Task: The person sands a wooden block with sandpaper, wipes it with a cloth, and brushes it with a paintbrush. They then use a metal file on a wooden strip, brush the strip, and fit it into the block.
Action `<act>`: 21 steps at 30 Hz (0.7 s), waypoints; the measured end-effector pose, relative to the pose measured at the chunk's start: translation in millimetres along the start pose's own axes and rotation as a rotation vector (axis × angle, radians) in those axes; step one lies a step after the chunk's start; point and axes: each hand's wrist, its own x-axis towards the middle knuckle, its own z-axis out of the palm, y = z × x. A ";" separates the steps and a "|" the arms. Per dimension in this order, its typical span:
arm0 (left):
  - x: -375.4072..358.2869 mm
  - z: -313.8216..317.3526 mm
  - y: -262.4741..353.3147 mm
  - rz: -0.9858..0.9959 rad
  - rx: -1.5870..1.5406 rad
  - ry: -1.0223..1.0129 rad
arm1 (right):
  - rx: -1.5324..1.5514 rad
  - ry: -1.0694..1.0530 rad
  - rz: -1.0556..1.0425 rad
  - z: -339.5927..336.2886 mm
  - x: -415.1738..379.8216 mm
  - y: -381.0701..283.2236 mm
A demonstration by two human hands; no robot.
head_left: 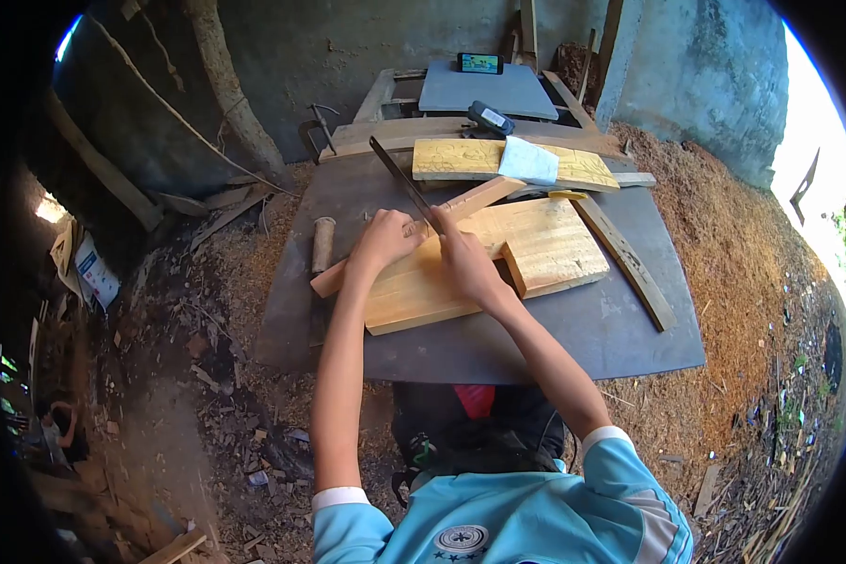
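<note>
Snugly, left hand (385,241) clasps wooden strip (484,195); right hand (464,259), dark blade (398,176).

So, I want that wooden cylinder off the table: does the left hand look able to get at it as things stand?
Probably yes: the wooden cylinder is near the left hand, with nothing seen between them, though the hand would likely need to let go of the wooden strip first.

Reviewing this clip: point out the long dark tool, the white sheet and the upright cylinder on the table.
Long dark tool (398,173): head view, midway along its exposed length.
White sheet (530,162): head view, middle of its upper face.
Cylinder (323,247): head view, middle of its side.
</note>
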 end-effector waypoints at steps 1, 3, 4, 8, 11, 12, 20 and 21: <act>-1.4 -1.0 1.9 0.007 0.009 0.006 | -0.061 0.014 -0.023 4.2 5.1 -0.9; -5.4 0.5 3.6 0.049 0.064 0.059 | -0.054 0.049 -0.074 14.8 16.6 3.8; -6.6 2.3 3.4 0.067 0.091 0.089 | -0.051 0.063 -0.103 18.2 19.3 6.2; -2.3 5.4 -1.2 0.024 0.076 0.120 | -0.202 0.008 -0.089 18.2 21.6 7.2; -1.7 4.6 0.4 -0.036 0.021 0.081 | -0.373 -0.071 -0.014 11.3 1.4 -3.5; -2.1 3.2 0.7 -0.039 -0.001 0.074 | -0.432 -0.105 0.016 2.9 -13.3 -11.8; 2.5 12.1 -10.7 0.064 -0.003 0.079 | -0.384 -0.163 -0.006 -63.0 -101.2 -48.2; 2.2 12.6 -10.6 0.092 0.024 0.120 | -0.351 -0.128 -0.023 -44.8 -68.0 -36.8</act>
